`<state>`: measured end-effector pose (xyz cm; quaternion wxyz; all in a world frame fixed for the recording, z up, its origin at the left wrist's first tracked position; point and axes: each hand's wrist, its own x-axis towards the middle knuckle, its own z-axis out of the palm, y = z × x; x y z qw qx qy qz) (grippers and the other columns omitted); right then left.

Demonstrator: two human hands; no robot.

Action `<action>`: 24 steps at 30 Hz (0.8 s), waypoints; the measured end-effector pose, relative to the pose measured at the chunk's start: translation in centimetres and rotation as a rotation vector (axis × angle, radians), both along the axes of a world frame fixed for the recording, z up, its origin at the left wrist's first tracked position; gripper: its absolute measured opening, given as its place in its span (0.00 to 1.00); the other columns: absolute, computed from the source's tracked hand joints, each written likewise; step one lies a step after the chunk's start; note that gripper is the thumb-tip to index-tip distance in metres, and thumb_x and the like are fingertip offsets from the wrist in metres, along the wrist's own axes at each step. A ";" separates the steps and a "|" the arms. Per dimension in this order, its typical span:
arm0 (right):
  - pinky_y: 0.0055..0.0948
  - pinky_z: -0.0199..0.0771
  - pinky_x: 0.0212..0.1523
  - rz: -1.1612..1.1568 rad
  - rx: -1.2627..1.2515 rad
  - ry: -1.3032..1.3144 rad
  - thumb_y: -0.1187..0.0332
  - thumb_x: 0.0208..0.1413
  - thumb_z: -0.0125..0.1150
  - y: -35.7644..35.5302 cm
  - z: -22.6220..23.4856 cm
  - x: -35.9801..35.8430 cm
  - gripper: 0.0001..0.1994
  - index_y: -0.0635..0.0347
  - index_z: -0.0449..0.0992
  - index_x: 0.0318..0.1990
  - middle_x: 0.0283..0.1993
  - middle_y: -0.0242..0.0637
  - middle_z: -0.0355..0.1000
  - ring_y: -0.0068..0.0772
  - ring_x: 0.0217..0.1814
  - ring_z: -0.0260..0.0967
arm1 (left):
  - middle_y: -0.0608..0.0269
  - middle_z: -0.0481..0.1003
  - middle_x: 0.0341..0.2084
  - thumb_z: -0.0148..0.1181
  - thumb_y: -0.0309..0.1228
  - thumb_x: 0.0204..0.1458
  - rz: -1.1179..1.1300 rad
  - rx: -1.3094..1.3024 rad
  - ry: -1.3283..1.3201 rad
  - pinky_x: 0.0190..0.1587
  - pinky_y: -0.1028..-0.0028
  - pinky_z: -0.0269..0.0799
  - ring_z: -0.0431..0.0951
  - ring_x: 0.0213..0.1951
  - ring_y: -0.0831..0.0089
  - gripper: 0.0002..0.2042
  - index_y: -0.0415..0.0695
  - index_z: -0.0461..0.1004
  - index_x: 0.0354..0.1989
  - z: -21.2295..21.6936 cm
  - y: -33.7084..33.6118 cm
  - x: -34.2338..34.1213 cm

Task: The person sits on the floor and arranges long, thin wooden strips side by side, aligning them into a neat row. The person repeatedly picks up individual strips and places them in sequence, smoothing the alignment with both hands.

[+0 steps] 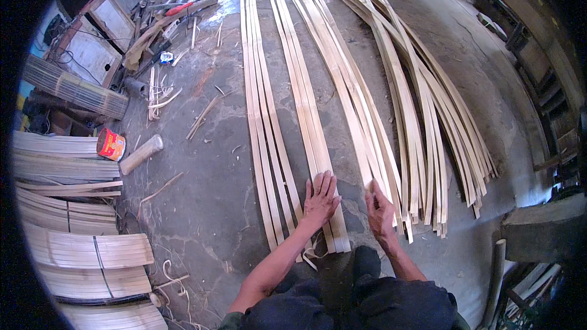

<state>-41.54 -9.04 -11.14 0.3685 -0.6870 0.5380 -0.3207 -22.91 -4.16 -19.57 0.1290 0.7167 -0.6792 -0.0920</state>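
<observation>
Long pale bamboo strips lie lengthwise on the floor in separate groups. My left hand rests flat across the near part of the middle strips, its fingers stretched out. To the right, my right hand is closed, thumb and fingers pinching the left edge of a bamboo strip in the neighbouring group. Left of both hands, a narrower group of strips fans apart slightly toward me. A larger pile of strips crosses over itself on the right.
Tied bundles of slats line the left side. A red tin and a short round piece of wood stand and lie by them. Bamboo scraps litter the concrete floor. A block-like ledge is at right.
</observation>
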 end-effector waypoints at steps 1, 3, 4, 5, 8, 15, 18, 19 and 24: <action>0.28 0.73 0.43 0.008 -0.010 -0.058 0.68 0.62 0.60 0.3 -2.0 0.3 0.23 0.63 0.67 0.64 0.42 0.44 0.77 0.25 0.41 0.73 | 0.57 0.44 0.73 0.48 0.47 0.62 -0.003 -0.018 0.006 0.71 0.44 0.38 0.42 0.74 0.57 0.34 0.44 0.49 0.72 -0.1 -0.1 -0.1; 0.23 0.68 0.55 0.032 0.095 -0.143 0.66 0.64 0.59 0.6 -4.8 1.3 0.24 0.65 0.66 0.65 0.55 0.39 0.74 0.22 0.53 0.69 | 0.57 0.44 0.73 0.48 0.47 0.62 -0.003 -0.048 0.015 0.71 0.44 0.38 0.42 0.74 0.57 0.34 0.44 0.49 0.72 -0.6 0.1 0.0; 0.27 0.70 0.51 0.033 0.138 -0.111 0.66 0.63 0.59 0.8 -5.7 1.7 0.23 0.62 0.66 0.64 0.53 0.47 0.74 0.27 0.52 0.72 | 0.57 0.44 0.73 0.48 0.47 0.61 -0.003 -0.043 0.008 0.71 0.44 0.38 0.42 0.74 0.56 0.34 0.44 0.49 0.72 -0.7 0.0 0.0; 0.31 0.72 0.48 0.034 0.180 -0.079 0.66 0.63 0.58 1.0 -6.5 2.1 0.23 0.59 0.67 0.64 0.50 0.54 0.73 0.33 0.51 0.74 | 0.56 0.45 0.73 0.48 0.46 0.61 -0.002 -0.039 0.000 0.71 0.44 0.38 0.42 0.74 0.56 0.34 0.44 0.49 0.72 -0.7 0.0 -0.1; 0.37 0.74 0.46 0.103 0.299 0.035 0.63 0.63 0.57 1.5 -5.6 3.6 0.23 0.55 0.67 0.64 0.47 0.63 0.72 0.40 0.51 0.77 | 0.56 0.45 0.73 0.49 0.45 0.61 0.011 -0.009 -0.019 0.71 0.45 0.36 0.41 0.74 0.57 0.34 0.42 0.49 0.72 -0.7 0.2 0.3; 0.33 0.73 0.42 0.126 0.110 -0.057 0.61 0.63 0.57 3.2 -7.7 3.3 0.25 0.56 0.65 0.66 0.40 0.60 0.74 0.35 0.40 0.76 | 0.56 0.45 0.73 0.49 0.44 0.60 0.028 0.003 -0.016 0.72 0.47 0.34 0.41 0.74 0.59 0.34 0.40 0.49 0.72 -0.3 0.0 -0.1; 0.36 0.72 0.35 0.104 0.190 0.030 0.61 0.63 0.58 3.1 -7.6 2.8 0.25 0.57 0.65 0.66 0.32 0.56 0.72 0.36 0.31 0.72 | 0.56 0.46 0.73 0.48 0.44 0.60 0.027 -0.040 0.019 0.72 0.48 0.34 0.41 0.74 0.59 0.34 0.40 0.49 0.72 -0.3 0.1 -0.1; 0.35 0.71 0.32 0.100 0.239 0.088 0.61 0.63 0.58 3.0 -7.2 2.7 0.25 0.58 0.65 0.65 0.28 0.53 0.72 0.33 0.26 0.69 | 0.56 0.46 0.73 0.48 0.44 0.61 0.026 -0.032 0.020 0.72 0.47 0.34 0.41 0.74 0.58 0.34 0.40 0.49 0.72 -0.2 0.1 0.0; 0.32 0.68 0.26 0.067 0.083 -0.010 0.67 0.60 0.61 3.5 -5.6 2.9 0.25 0.61 0.67 0.64 0.25 0.46 0.70 0.28 0.22 0.62 | 0.53 0.47 0.72 0.51 0.43 0.58 -0.003 -0.090 0.099 0.71 0.45 0.39 0.44 0.73 0.54 0.35 0.38 0.51 0.70 -0.7 0.1 0.4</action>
